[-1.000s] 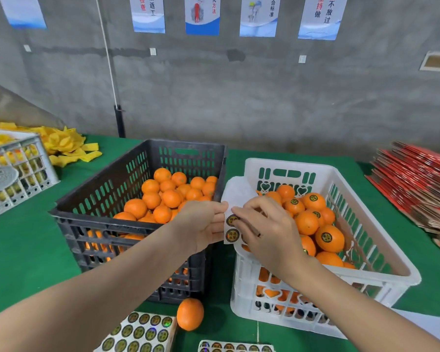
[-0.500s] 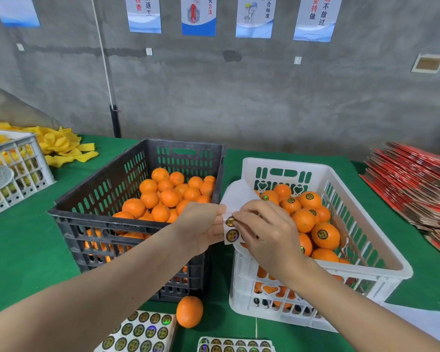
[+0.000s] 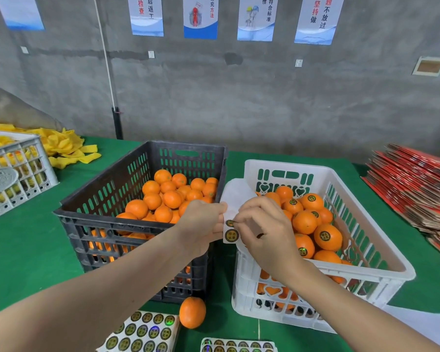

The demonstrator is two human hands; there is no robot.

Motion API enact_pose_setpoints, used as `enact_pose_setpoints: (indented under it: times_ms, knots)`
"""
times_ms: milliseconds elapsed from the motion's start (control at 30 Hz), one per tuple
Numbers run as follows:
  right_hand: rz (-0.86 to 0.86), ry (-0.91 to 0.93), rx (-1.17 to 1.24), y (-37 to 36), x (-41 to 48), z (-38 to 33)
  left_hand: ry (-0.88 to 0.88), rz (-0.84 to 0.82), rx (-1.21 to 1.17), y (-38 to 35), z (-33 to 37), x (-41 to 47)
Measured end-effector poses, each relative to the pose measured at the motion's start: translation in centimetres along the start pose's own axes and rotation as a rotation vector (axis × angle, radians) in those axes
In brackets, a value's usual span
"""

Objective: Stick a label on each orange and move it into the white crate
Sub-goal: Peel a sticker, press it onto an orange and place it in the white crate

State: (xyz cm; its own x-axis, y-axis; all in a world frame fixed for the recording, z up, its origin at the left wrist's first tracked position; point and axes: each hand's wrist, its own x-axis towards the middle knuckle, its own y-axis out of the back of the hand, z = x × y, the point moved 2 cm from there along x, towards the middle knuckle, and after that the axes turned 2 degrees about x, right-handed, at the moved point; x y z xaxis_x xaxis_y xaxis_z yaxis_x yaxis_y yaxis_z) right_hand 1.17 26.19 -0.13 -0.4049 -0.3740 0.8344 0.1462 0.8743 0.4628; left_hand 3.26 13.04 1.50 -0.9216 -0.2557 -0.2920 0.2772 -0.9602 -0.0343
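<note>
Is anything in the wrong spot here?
Yes: one orange lies loose on the green table, in front of the black crate and beside a sticker sheet. All the other oranges sit inside crates. It shows no label from here.

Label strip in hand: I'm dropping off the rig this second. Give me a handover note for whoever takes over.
Left hand grips the label strip between the two crates.
Right hand pinches a label on that strip, apparently not yet off; a second label sits below it.
Done: labelled oranges piled in the white crate.
Left: many unlabelled oranges in the black crate, plus one loose orange, no label showing, on the green table beside the label sheets.
</note>
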Motion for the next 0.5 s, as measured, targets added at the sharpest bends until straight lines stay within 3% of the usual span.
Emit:
enact_pose_setpoints:
  times_ms: [200,367,500]
  knots:
    - [0.120,-0.282,0.336,2.7,3.5,0.1,-0.199,-0.111,0.143,1.7,0.1,0.0]
    - [-0.225,-0.498,0.178,2.3,6.6,2.3,-0.310,-0.272,0.273,2.9,-0.1,-1.1]
    - [-0.202,-0.504,0.186,0.3,6.7,1.9,-0.379,-0.219,0.268,3.1,-0.6,-2.2]
